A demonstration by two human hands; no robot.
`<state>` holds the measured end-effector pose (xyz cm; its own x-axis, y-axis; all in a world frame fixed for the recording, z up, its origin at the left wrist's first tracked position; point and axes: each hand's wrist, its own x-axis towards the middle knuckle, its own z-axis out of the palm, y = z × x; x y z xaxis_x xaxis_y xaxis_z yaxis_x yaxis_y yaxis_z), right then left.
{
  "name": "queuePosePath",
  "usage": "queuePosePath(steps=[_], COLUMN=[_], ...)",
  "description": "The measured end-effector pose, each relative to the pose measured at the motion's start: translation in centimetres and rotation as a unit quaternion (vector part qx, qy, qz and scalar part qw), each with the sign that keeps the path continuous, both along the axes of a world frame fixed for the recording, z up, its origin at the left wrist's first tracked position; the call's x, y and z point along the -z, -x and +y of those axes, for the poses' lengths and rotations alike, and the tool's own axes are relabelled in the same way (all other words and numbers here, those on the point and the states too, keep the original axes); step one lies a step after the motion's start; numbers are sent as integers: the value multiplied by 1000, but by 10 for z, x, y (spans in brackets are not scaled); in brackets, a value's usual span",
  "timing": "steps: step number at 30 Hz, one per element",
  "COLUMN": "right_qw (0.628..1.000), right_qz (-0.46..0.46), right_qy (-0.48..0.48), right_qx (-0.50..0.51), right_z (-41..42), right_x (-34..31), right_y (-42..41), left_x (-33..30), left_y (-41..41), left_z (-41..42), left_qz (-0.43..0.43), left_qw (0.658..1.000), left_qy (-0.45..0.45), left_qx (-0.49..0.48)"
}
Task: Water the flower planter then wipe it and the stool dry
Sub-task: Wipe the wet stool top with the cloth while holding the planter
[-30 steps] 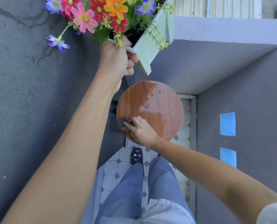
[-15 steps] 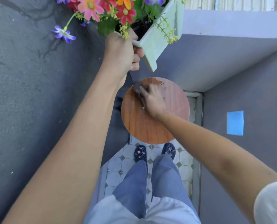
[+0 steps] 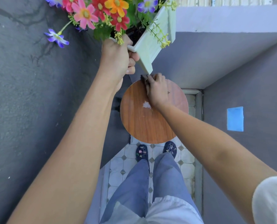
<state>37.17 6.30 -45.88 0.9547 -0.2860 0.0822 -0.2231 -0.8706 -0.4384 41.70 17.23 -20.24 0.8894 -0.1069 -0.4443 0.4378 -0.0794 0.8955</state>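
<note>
The flower planter is being held aloft and tilted by the left hand, whose fingers are being curled round the pale rim at its lower corner; the box and its coloured flowers are being carried up and away from that grip, while its bottom corner is being kept pointed down, just above the right hand. A dark cloth is being pressed by the right hand against the far edge of the round wooden stool, with the fingers bent over the cloth, most of which is being hidden beneath them. The stool top is being left spread out toward the body from that grip, and a small wet patch is being shown on the wood just beside the right wrist. Below the stool, nearer the body, two dark shoes are being stood on the tiled floor. A grey wall is being seen beyond the left arm, and a blue square well off to the right of the right forearm.
</note>
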Motion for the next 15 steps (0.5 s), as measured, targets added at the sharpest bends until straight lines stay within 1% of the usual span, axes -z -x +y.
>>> queuePosePath(steps=[1, 2, 3, 4, 5, 6, 7, 8, 9, 10, 11, 12, 13, 14, 15], right_qw=[999, 995, 978, 946, 909, 880, 870, 884, 918, 959, 989, 1000, 996, 992, 993], right_qz=[-5, -9, -11, -11, -13, -11, -18, -22, -24, -25, -22, -15, -8, -3, -2], right_qy=[5, 10, 17, 24, 30, 33, 34, 37, 34, 23, 3, -21, -37, -42, -40], right_qx=[-34, -104, -207, -322, -415, -474, -492, -465, -395, -283, -144, -13, 79, 119, 111], right_z=[8, 20, 31, 41, 45, 40, 30, 17, 4, -11, -27, -41, -47, -45, -37], right_x=[1, 1, 3, 2, 1, 2, 3, 5, 8, 7, 6, 3, 1, -1, -2], right_y=[8, 20, 36, 54, 69, 76, 76, 70, 62, 53, 45, 38, 34, 32, 35], left_x=[1, 2, 2, 2, 2, 2, 2, 2, 3, 4, 5, 6, 7, 9, 10], left_y=[0, 1, 1, 1, 1, 2, 2, 3, 4, 5, 7, 8, 9, 10, 11], left_z=[0, 0, -1, -1, -2, -2, -1, -1, 0, 0, 1, 1, 2, 1, 1], left_qz=[1, 2, 3, 4, 4, 3, 2, 1, 0, -1, 0, 2, 5, 8, 13], left_qw=[1000, 1000, 1000, 1000, 1000, 1000, 1000, 1000, 1000, 1000, 1000, 1000, 1000, 999, 999], left_qy=[-1, -3, -4, -5, -5, -7, -9, -12, -16, -20, -23, -26, -29, -30, -30], left_qx=[-1, -2, -3, -5, -4, -3, 0, 4, 6, 8, 7, 6, 5, 6, 9])
